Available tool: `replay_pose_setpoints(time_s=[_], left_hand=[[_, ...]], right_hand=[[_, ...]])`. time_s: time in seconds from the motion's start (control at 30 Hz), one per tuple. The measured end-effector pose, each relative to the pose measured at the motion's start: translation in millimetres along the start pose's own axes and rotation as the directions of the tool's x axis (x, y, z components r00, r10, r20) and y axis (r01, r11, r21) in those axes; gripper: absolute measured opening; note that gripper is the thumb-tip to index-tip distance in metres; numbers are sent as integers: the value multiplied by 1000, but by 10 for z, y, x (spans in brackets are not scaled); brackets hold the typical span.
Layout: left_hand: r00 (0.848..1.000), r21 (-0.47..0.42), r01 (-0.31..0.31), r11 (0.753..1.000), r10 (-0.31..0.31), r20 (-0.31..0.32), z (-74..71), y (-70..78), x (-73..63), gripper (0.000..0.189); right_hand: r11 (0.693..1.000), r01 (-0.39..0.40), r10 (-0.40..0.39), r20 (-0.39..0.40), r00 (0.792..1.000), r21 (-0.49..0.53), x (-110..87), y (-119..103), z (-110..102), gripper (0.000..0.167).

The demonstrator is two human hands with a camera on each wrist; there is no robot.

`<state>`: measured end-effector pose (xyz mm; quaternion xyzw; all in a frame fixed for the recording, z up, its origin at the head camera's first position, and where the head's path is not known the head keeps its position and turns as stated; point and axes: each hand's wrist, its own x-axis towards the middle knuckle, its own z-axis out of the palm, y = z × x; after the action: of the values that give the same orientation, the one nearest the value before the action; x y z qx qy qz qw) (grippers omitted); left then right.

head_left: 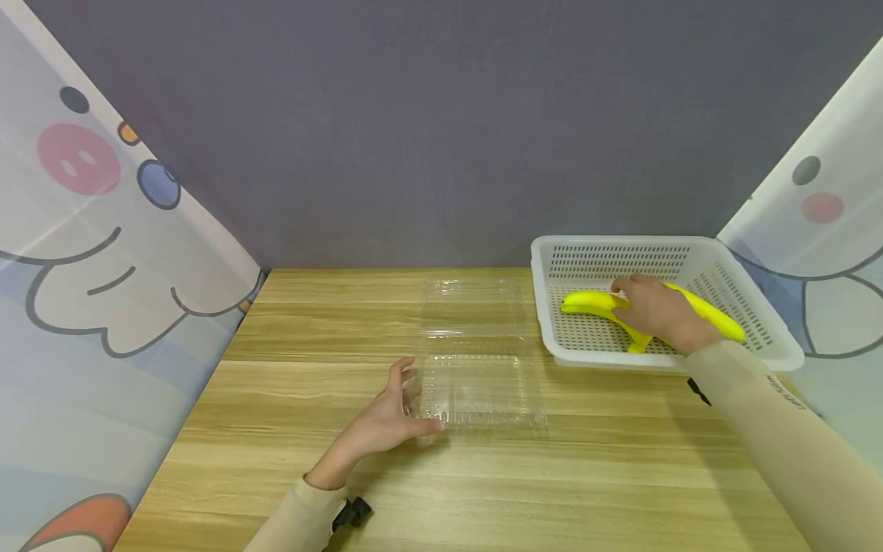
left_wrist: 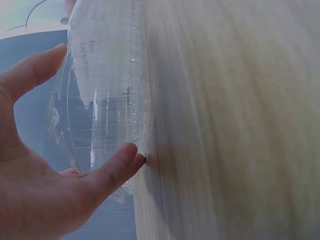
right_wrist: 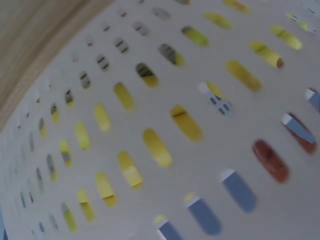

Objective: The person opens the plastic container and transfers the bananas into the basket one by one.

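A clear plastic clamshell box [head_left: 476,391] lies unfolded on the wooden table, its lid [head_left: 472,307] behind its base. My left hand [head_left: 382,418] is at the base's left side, thumb by the front left corner and fingers spread along the edge. In the left wrist view, thumb and fingers stand apart around the box wall [left_wrist: 107,100]. My right hand [head_left: 658,310] reaches into a white basket [head_left: 566,356], over yellow bananas. Its thumb and a finger lie about one banana [head_left: 586,301]; another banana [head_left: 717,316] is partly under the hand. Whether they grip is hidden.
The slotted basket wall [right_wrist: 150,105] fills the right wrist view, with yellow showing through the slots. A grey panel [head_left: 414,138] rises behind the table [head_left: 310,337]. Cartoon-printed panels [head_left: 152,261] flank both sides.
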<state>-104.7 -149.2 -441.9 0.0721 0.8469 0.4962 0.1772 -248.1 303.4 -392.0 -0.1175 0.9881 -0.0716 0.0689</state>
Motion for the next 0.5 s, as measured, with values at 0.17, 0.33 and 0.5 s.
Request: replay_pose_setpoints(time_s=[0.17,0.33,0.5], left_hand=[[1000,-13,1,1000,-1,6,2,14,0,119],[1000,-1,3,1000,-3,-1,0,22,-13,119],[1000,35,3,999,-2,-12,-3,34,-27,121]], right_hand=[[1000,23,-23,-25,999,10,-45,-31,-45,46],[999,37,-35,-41,999,31,-109,-134,-101,41],[998,37,-34,-56,998,51,-177,-250,-138,40]])
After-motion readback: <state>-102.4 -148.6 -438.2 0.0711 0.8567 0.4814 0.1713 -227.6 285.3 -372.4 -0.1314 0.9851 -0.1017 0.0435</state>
